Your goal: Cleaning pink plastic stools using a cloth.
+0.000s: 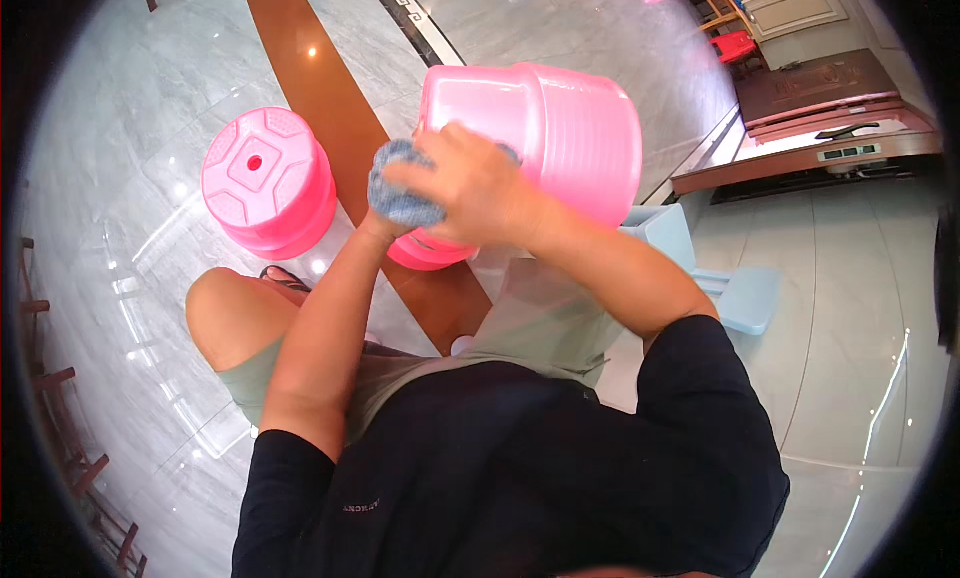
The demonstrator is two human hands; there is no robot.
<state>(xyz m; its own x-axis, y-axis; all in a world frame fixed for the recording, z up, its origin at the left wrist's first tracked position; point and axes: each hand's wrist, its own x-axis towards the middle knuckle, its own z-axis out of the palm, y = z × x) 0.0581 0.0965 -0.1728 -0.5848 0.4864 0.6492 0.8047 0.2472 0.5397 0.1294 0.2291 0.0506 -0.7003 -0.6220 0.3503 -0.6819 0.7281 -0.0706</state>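
My right hand (469, 180) grips a crumpled blue-grey cloth (405, 184) in front of a large glossy pink plastic tub (577, 135) with a ribbed band. The hand is slightly blurred. My left hand (384, 225) reaches up under the cloth. Only its wrist end shows, so what its fingers hold is hidden. The tub lies tilted on its side, its far part to the right of my hands. Below my hands shows another pink plastic piece (427, 255), partly covered. Whether it joins the tub I cannot tell.
A round pink plastic stool (259, 180) stands on the tiled floor at the left. Near my right elbow is a light-blue plastic step or seat (750, 300). A brown wooden cabinet (817, 90) is at the upper right. Dark wooden furniture legs (90, 477) line the left rim.
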